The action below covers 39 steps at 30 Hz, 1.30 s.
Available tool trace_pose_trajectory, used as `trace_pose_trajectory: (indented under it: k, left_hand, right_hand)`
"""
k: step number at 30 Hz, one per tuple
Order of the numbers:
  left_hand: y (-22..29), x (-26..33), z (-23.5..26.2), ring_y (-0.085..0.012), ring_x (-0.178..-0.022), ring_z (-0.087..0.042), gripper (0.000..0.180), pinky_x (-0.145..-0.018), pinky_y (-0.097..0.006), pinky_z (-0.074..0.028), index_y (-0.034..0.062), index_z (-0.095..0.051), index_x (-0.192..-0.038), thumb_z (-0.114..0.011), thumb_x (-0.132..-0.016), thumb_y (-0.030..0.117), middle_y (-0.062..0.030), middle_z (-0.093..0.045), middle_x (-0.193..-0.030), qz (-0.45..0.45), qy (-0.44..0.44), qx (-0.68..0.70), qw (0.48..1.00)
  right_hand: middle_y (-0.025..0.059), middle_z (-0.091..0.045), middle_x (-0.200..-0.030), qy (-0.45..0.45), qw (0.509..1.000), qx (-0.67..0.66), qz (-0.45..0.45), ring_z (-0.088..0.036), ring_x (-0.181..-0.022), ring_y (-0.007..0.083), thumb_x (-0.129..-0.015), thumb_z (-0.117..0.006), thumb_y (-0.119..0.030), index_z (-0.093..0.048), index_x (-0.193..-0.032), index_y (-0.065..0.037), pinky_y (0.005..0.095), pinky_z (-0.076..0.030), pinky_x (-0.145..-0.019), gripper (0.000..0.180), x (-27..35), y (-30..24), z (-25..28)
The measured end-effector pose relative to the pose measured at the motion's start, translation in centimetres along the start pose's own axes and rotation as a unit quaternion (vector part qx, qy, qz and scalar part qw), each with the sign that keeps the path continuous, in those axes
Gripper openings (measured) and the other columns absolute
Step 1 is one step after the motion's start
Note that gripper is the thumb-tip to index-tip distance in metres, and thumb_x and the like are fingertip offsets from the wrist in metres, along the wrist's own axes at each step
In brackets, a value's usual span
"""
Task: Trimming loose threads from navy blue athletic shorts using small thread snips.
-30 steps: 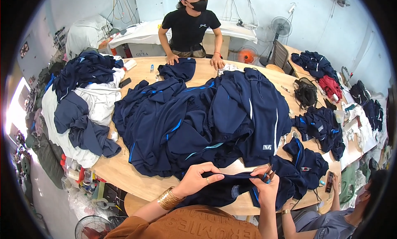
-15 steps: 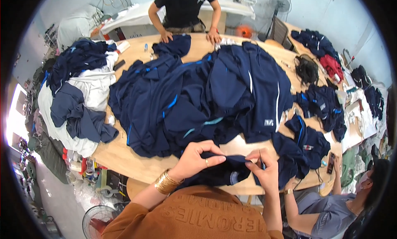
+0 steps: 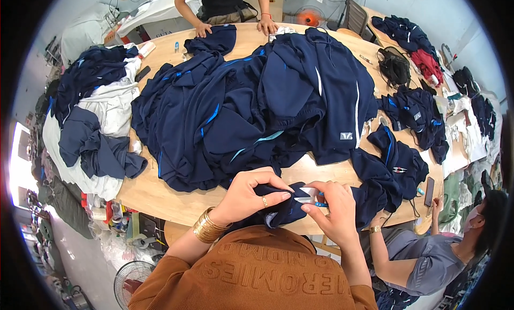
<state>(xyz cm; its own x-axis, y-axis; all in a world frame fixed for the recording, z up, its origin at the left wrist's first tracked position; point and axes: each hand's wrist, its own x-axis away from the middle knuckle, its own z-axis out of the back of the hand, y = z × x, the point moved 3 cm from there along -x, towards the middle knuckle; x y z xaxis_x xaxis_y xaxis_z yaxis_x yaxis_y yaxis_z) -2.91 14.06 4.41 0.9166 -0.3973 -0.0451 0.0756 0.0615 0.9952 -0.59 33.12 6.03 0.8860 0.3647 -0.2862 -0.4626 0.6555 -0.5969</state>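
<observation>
My left hand, with gold bangles at the wrist and a ring, pinches a fold of a navy blue garment at the near edge of the wooden table. My right hand holds a small blue-handled thread snip against the same fold, where a white label shows. Behind my hands lies a large pile of navy garments with light blue and white stripes.
A person in black leans on the far table edge. Another seated person in grey is at my right. More navy and white clothes are heaped at the left and right. A phone lies near the right edge. A fan stands on the floor.
My view has tilted down and closer. My hands have drawn the garment fold nearer to me and come together on it, right hand bringing the snip to the white label.
</observation>
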Motion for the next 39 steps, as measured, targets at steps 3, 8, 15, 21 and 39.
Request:
trace_pose_trajectory:
  k: [3, 8, 15, 21, 39]
  left_hand:
    - [0.2, 0.0, -0.1, -0.0074, -0.064, -0.049, 0.012, -0.059, -0.021, -0.039, 0.0018, -0.068, -0.085, -0.069, -0.075, 0.008, -0.0009, -0.054, -0.069, -0.018, 0.0, 0.001, 1.0]
    - [0.3, -0.1, 0.1, -0.0091, -0.063, -0.049, 0.012, -0.059, -0.022, -0.039, 0.0017, -0.066, -0.083, -0.07, -0.074, 0.008, -0.0016, -0.054, -0.069, -0.045, -0.033, -0.025, 0.998]
    - [0.4, -0.2, 0.2, -0.0113, -0.063, -0.05, 0.014, -0.058, -0.024, -0.039, 0.0026, -0.066, -0.084, -0.07, -0.072, 0.008, -0.0025, -0.054, -0.069, -0.055, -0.051, -0.05, 0.996]
    - [0.6, -0.1, 0.1, -0.0132, -0.063, -0.051, 0.015, -0.059, -0.024, -0.04, 0.004, -0.067, -0.085, -0.07, -0.071, 0.008, -0.0029, -0.054, -0.07, -0.066, -0.054, -0.076, 0.993]
    - [0.8, -0.6, -0.6, -0.0158, -0.066, -0.056, 0.013, -0.06, -0.026, -0.043, 0.0028, -0.067, -0.082, -0.069, -0.068, 0.004, -0.005, -0.059, -0.072, -0.086, -0.065, -0.11, 0.988]
  right_hand:
    - [0.0026, -0.055, -0.071, 0.007, 1.0, 0.006, 0.014, -0.052, -0.061, 0.0174, -0.071, -0.07, -0.028, -0.06, -0.09, -0.007, 0.0296, -0.032, -0.062, 0.03, -0.2, -0.3, -0.1]
    - [0.0003, -0.054, -0.066, 0.013, 0.998, 0.033, 0.042, -0.05, -0.059, 0.0173, -0.072, -0.069, -0.031, -0.061, -0.082, -0.008, 0.031, -0.03, -0.059, 0.027, -0.9, -0.7, 0.0]
    - [-0.0011, -0.054, -0.067, -0.018, 0.996, 0.063, 0.061, -0.05, -0.06, 0.0149, -0.075, -0.067, -0.031, -0.06, -0.082, -0.011, 0.0299, -0.031, -0.06, 0.022, -1.3, -1.2, 0.3]
    - [-0.0014, -0.054, -0.067, -0.02, 0.996, 0.061, 0.059, -0.05, -0.06, 0.0146, -0.075, -0.067, -0.031, -0.06, -0.082, -0.012, 0.03, -0.03, -0.061, 0.021, -1.1, -1.2, 0.4]
    - [0.0019, -0.056, -0.067, -0.028, 0.999, 0.014, 0.032, -0.056, -0.064, 0.0199, -0.08, -0.06, -0.033, -0.058, -0.079, -0.011, 0.0356, -0.035, -0.062, 0.022, -0.1, -0.5, -0.2]
